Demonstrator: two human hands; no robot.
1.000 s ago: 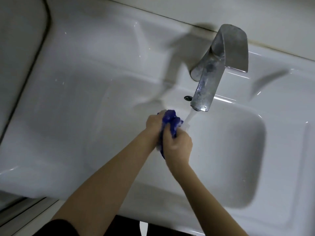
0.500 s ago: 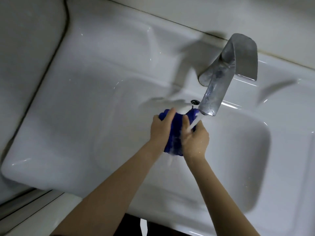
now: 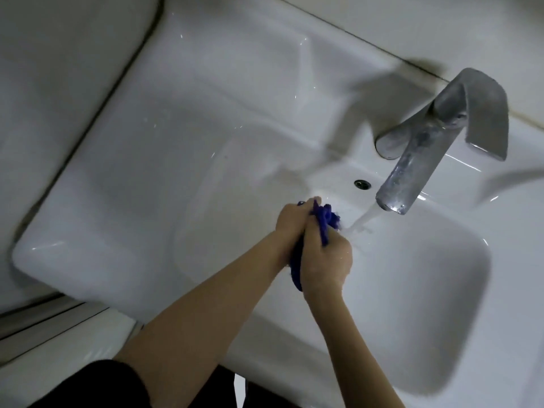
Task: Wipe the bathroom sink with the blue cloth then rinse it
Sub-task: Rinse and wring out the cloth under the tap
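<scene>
Cloth mostly hidden, hands clasped

Left hand and right hand pressed together, fingers curled tight.

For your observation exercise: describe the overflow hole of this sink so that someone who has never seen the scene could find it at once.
Start at the white sink and find the metal faucet at its back edge, with water running. Look at the basin wall just left of the spout's tip. The overflow hole is the small dark ring there, above the two hands wringing the blue cloth, the only dark round mark on the white wall.
</scene>
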